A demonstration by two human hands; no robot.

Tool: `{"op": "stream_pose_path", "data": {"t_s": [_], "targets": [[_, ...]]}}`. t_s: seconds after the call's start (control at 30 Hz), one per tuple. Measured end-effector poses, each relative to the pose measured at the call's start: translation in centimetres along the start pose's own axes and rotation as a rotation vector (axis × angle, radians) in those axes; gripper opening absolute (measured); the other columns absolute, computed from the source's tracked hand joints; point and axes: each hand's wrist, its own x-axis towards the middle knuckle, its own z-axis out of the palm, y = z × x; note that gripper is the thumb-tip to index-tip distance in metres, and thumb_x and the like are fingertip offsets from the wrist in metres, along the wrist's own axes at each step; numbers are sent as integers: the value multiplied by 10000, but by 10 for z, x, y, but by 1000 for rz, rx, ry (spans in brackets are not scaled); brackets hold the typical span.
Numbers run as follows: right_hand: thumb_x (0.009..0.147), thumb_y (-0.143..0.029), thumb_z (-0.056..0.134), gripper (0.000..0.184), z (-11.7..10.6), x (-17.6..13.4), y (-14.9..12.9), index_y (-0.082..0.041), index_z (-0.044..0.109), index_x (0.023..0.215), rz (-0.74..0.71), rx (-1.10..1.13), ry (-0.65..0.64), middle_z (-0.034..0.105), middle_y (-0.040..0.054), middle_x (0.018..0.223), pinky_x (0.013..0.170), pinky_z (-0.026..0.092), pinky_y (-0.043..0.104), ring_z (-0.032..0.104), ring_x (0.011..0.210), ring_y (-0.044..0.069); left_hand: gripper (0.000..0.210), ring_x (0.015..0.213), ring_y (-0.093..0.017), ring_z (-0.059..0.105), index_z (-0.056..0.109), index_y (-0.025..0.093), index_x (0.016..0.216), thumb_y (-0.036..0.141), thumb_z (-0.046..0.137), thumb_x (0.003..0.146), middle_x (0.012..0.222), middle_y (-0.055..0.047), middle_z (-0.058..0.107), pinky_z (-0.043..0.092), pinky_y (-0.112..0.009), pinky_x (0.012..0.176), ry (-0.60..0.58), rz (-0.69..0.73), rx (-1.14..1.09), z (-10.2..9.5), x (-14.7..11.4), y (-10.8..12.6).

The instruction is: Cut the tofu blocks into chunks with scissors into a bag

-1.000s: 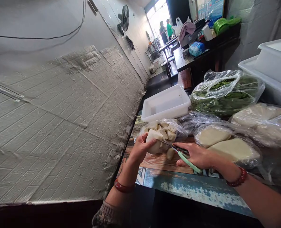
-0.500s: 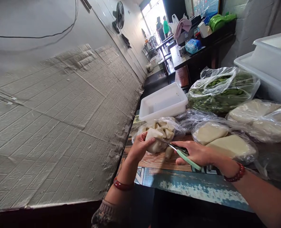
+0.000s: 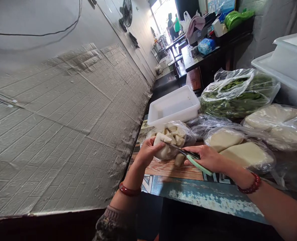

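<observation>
My left hand (image 3: 148,151) is closed on a pale, whitish block of food (image 3: 160,140), perhaps tofu or dough; its kind is not certain. Scissors (image 3: 196,164) with a light green and black handle are gripped in my right hand (image 3: 207,157). Their blades point left, and the tips touch the top right part of the block. Just behind the block, a clear plastic bag (image 3: 188,130) lies open with several similar pale chunks (image 3: 174,135) in it. One more piece (image 3: 179,159) rests on the tabletop below the blades.
A white plastic tub (image 3: 174,112) stands behind the bag. To the right lie bagged pale slabs (image 3: 246,154) and a bag of green pods (image 3: 238,100). White tubs (image 3: 289,63) are stacked at far right. A brick-patterned wall (image 3: 75,134) borders the table's left side.
The scissors' blades have moved slightly left and up onto the block, and they look more closed. The block sits a little higher in my left hand. The view has shifted slightly.
</observation>
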Motion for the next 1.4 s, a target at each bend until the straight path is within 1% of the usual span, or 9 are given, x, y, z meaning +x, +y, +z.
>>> {"op": "stream_pose_path", "data": {"t_s": [0.13, 0.23, 0.33, 0.5, 0.7, 0.9, 1.07, 1.27, 1.4], "targets": [[842, -486, 631, 377, 0, -1, -1, -236, 748, 1098, -44, 8, 3, 775, 12, 956, 862, 530, 332, 693, 959, 271, 422, 741, -158, 640, 729, 134, 952, 368, 866, 628, 875, -62, 728, 500, -243, 695, 5, 21, -42, 0, 2, -1], [854, -497, 621, 385, 0, -1, -2, -238, 746, 1109, -46, -5, 24, 777, 19, 959, 893, 526, 353, 691, 979, 284, 486, 802, -184, 653, 728, 136, 996, 428, 858, 631, 931, -82, 732, 503, -258, 739, 23, 52, -108, -1, 4, -5], [847, -489, 629, 405, 1, -1, 0, -247, 730, 1156, -22, -38, 51, 774, 32, 1029, 903, 529, 375, 687, 1012, 299, 539, 811, -195, 652, 731, 116, 1015, 490, 838, 641, 936, -100, 729, 495, -268, 749, 31, 46, -137, -3, 4, -8], [815, -455, 661, 463, 3, 0, 4, -229, 700, 1217, 30, -81, 77, 725, 56, 1193, 930, 527, 379, 667, 1084, 304, 456, 730, -160, 629, 731, 132, 1006, 438, 824, 682, 877, -67, 721, 470, -242, 679, 43, 46, -101, -1, 2, -10], [782, -488, 677, 633, 4, -1, -1, -185, 609, 1333, 119, -99, 15, 735, 84, 1129, 866, 548, 365, 681, 1004, 291, 382, 702, -134, 611, 739, 150, 990, 393, 815, 706, 833, -37, 713, 469, -220, 659, 32, 25, -75, -1, 1, -11], [754, -494, 705, 686, 0, -2, -3, -198, 576, 1359, 92, 13, -46, 723, 68, 1138, 875, 529, 365, 668, 993, 279, 428, 707, -148, 618, 739, 143, 1000, 405, 832, 674, 848, -52, 722, 471, -227, 655, 52, 17, -95, 1, 3, -8], [753, -525, 691, 740, -4, -3, -4, -159, 550, 1380, 86, 74, -98, 726, 84, 1131, 891, 520, 380, 668, 1002, 295, 471, 681, -144, 617, 736, 136, 1017, 452, 821, 678, 838, -68, 720, 482, -230, 648, 19, 26, -133, 5, 5, -8], [740, -509, 700, 759, -2, -2, -4, -147, 542, 1388, 98, 49, -80, 704, 94, 1191, 912, 520, 384, 657, 1034, 305, 456, 671, -142, 617, 738, 130, 992, 451, 821, 679, 819, -62, 709, 472, -221, 627, 26, 4, -39, 4, 4, -11], [755, -524, 688, 760, 1, -1, -3, -133, 542, 1390, 107, 34, -64, 681, 94, 1246, 935, 516, 382, 650, 1067, 309, 433, 657, -140, 613, 737, 131, 987, 446, 807, 699, 815, -62, 703, 469, -225, 622, 0, -11, -3, 2, 6, -13]]}}
